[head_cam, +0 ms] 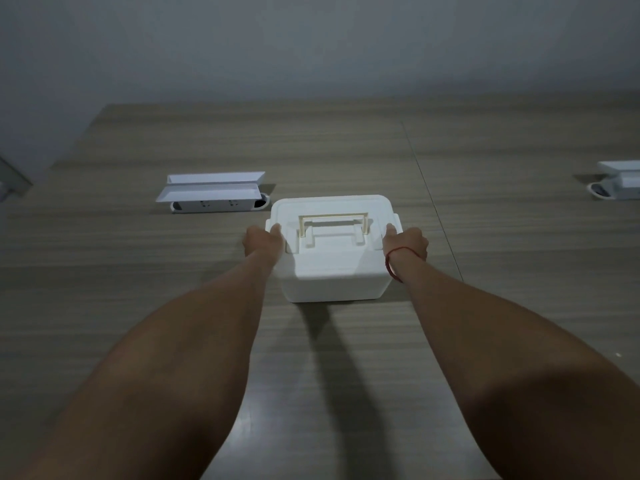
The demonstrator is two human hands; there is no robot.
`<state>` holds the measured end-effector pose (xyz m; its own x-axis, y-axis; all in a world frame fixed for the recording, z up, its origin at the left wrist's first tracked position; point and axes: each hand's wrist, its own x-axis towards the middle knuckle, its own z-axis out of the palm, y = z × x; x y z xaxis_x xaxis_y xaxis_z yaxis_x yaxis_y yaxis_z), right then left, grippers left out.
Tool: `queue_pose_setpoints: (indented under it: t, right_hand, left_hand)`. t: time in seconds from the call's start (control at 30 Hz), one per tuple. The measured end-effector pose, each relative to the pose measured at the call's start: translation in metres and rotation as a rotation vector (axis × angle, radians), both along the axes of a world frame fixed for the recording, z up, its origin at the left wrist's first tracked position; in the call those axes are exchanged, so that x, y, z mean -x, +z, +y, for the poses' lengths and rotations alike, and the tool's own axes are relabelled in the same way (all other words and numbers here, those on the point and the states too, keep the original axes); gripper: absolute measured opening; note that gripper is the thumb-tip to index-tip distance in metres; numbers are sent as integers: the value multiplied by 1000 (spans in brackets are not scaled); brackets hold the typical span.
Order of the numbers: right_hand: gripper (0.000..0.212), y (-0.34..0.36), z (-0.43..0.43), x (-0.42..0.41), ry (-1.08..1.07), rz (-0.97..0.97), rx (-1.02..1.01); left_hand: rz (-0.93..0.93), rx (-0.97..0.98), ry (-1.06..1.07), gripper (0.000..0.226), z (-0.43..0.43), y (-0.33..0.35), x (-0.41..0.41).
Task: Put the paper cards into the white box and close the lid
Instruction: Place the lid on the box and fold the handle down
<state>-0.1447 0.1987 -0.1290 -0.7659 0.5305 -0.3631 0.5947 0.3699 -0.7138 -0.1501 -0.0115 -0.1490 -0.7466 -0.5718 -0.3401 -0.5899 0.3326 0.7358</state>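
A white box point(332, 275) with a lid point(330, 206) and a flat carry handle point(333, 221) stands on the wooden table at the centre. The lid lies down on the box. My left hand point(261, 239) grips the box's left side at the latch, thumb on the lid's edge. My right hand point(407, 240), with a red string around the wrist, grips the right side the same way. No paper cards are in view.
A white pop-up socket unit point(211, 192) with open flaps sits in the table behind and left of the box. A second such unit point(618, 180) is at the far right edge. A seam in the tabletop point(426, 181) runs past the box's right. A grey wall stands behind.
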Motion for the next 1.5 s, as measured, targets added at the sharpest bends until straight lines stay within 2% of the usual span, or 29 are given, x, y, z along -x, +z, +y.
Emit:
queue_pose_setpoints:
  t: [0.13, 0.33, 0.37, 0.43, 0.53, 0.6, 0.7, 0.83, 1.0, 1.3, 1.5]
  right_hand:
    - [59, -11, 2, 1, -69, 29, 257]
    - [94, -18, 18, 11, -75, -68, 573]
    - [102, -34, 24, 20, -69, -73, 594]
    - [109, -26, 20, 16, -108, -72, 598]
    - [83, -10, 13, 11, -123, -31, 407]
    - [74, -10, 12, 11, -110, -9, 256]
    - [69, -12, 11, 9, -42, 31, 80]
    - [63, -19, 9, 10, -43, 91, 85]
    - [52, -19, 0, 7, -32, 121, 36]
    - [34, -19, -3, 11, 23, 151, -142]
    - [30, -13, 0, 18, 28, 112, -122]
  left_hand:
    - [-31, -121, 4, 71, 0, -9, -3]
    - [-68, -254, 57, 91, -9, -15, -2]
    - [-55, -235, 89, 93, -9, -15, -4]
    - [0, -65, 102, 87, -9, -19, -5]
    - [91, 190, 51, 69, -5, -16, -7]
    - [104, 195, 50, 62, 0, -14, -9]
    - [101, 98, 12, 62, 4, -18, -13]
    - [170, 35, -10, 54, 2, -20, -12]
    - [224, 159, -19, 38, 8, -11, -10]
    - [237, 267, -37, 33, 15, -14, -9]
    - [203, 278, -12, 31, 20, -9, -10]
